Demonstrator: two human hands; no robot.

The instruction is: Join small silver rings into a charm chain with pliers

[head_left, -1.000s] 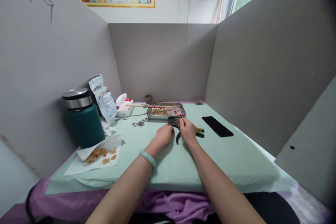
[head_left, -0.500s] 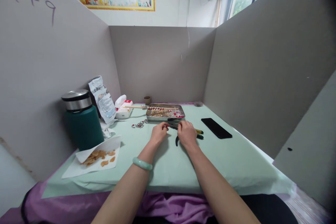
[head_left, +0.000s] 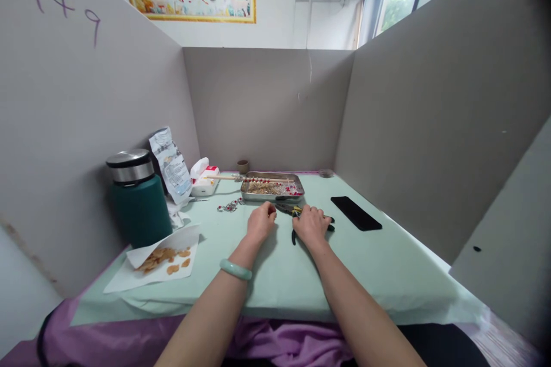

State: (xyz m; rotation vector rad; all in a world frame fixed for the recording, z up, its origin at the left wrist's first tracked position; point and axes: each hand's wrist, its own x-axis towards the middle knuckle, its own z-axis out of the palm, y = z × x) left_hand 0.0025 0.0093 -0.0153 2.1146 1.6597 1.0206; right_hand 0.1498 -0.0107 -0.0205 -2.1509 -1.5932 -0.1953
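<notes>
My left hand (head_left: 262,221), with a green bangle (head_left: 235,269) at its wrist, is closed in a pinch just in front of the tray; what its fingers hold is too small to make out. My right hand (head_left: 310,223) rests over black-handled pliers (head_left: 294,236), its fingers curled around them. Another pair with yellow and black parts (head_left: 286,208) lies just behind the right hand, jaws pointing left. A metal tray (head_left: 253,196) holds small gold and red pieces, with a beaded stick (head_left: 224,178) across it. A beaded chain (head_left: 230,205) lies left of the tray.
On the left stand a green bottle (head_left: 142,206), a foil pouch (head_left: 171,166) and a tissue pack (head_left: 205,184). Brown snack pieces lie on white paper (head_left: 172,282). A black phone (head_left: 356,213) is at the right. A small cup (head_left: 243,166) stands behind; grey partitions enclose the table.
My right hand has shifted slightly right, its fingers spreading over the tools. More of the plier jaws shows between the hands. The whole view has moved slightly.
</notes>
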